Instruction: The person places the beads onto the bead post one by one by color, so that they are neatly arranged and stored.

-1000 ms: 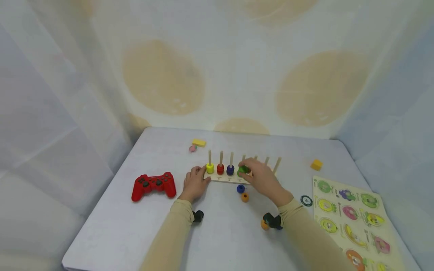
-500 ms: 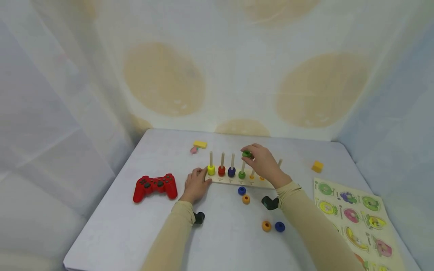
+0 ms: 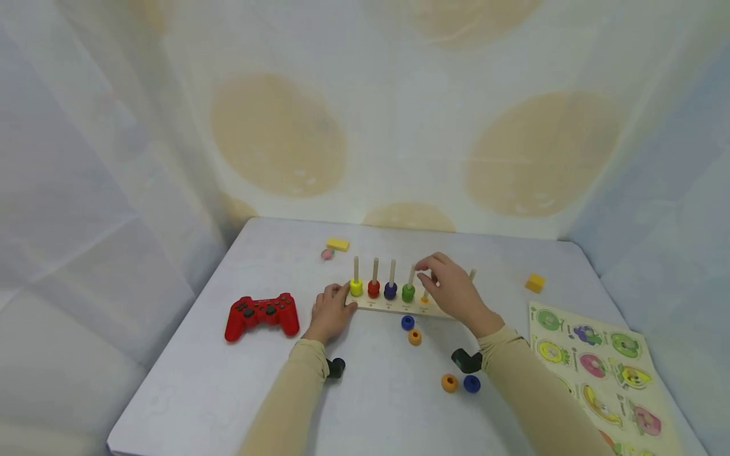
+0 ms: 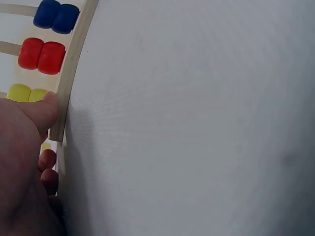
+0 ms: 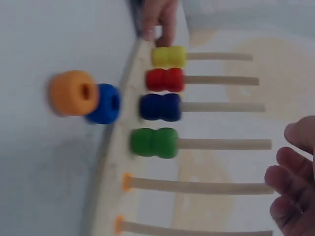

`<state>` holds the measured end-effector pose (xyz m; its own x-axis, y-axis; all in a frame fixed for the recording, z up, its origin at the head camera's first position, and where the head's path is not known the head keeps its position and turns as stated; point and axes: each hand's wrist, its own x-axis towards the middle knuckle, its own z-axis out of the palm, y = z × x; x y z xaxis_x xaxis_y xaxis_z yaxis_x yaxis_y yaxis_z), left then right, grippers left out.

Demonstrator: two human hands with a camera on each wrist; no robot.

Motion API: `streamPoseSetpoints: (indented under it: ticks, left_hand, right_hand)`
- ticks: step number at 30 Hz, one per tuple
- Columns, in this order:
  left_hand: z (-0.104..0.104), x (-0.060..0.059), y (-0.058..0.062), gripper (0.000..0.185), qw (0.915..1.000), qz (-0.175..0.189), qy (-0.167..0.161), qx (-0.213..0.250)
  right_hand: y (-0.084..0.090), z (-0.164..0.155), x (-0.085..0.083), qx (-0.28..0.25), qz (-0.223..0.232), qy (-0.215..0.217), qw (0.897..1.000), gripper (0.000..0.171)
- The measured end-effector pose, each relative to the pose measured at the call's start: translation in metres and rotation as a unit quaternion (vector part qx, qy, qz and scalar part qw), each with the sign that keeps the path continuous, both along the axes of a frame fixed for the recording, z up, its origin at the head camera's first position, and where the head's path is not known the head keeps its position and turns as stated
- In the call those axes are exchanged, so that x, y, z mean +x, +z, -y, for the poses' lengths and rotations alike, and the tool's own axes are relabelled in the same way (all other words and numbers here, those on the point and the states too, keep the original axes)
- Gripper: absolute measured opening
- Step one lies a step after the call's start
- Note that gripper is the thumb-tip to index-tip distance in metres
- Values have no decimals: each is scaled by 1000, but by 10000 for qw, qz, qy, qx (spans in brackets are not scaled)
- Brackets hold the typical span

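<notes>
The wooden peg board lies near the middle of the table. My left hand grips its left end, the thumb on the front edge beside the yellow beads. Two beads sit on each of the four left pegs: yellow, red, dark blue and green. To their right, the pegs bear just thin orange rings at their feet. Above these pegs hovers my right hand, its fingers loosely bent with nothing between them. It hides part of the board's right side.
Blue and orange beads lie before the board; another orange and blue pair lies nearer. A red game controller is left, a fruit-picture board right. Yellow blocks lie farther back.
My right hand has put a green bead onto the fourth peg, let it go and moved slightly right. The left hand still holds the board's end.
</notes>
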<state>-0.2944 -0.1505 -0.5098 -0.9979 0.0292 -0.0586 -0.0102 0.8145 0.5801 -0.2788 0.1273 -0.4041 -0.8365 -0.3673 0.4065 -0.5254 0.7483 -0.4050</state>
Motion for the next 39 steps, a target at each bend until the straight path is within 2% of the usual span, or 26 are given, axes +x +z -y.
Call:
streamPoseSetpoints:
  ticks: [2,4,8,11,14,17,22,25,27,29,31,33,35,39]
  left_hand:
    - [0,-1,0,61,10000,-18,-3,-51]
    - [0,-2,0,61,9999,-29,2,-126]
    - [2,-4,1,61,9999,-66,32,-144]
    - [2,-4,0,62,9999,-46,29,-96]
    - [3,-3,-1,62,10000,-2,40,-77]
    - [3,-2,-2,62,9999,31,76,-63]
    - [2,1,-3,62,10000,70,46,-1]
    - [0,1,-3,62,10000,80,4,-19]
    - [0,1,-3,62,10000,50,10,-38]
    - [1,0,-2,62,10000,3,21,-46]
    - [1,0,1,61,10000,-37,39,-28]
    - [1,0,4,61,10000,-33,40,-28]
    - [0,0,6,61,10000,-17,12,-20]
    - [-1,0,4,62,10000,34,-18,-23]
  right_hand:
    - [-14,-3,10,281,239,-103,9993,12]
    - [-31,-4,19,684,701,-196,9950,15]
    - [-63,-2,36,1234,1785,-335,9756,27]
    - [-80,1,43,1163,2248,-472,9663,30]
    - [-89,4,46,878,2384,-586,9654,30]
    - [-93,8,47,649,2281,-615,9695,33]
    - [-95,14,48,663,2047,-618,9746,29]
    - [-91,12,49,539,1740,-723,9806,28]
    - [-83,8,48,231,1349,-844,9870,30]
    - [-73,3,42,-181,675,-997,9926,34]
    - [-58,-1,33,-599,31,-1148,9916,36]
    - [-44,-5,23,-889,-376,-1290,9869,38]
    - [-32,-6,15,-998,-483,-1425,9836,38]
    - [-19,-6,5,-941,-244,-1466,9844,37]
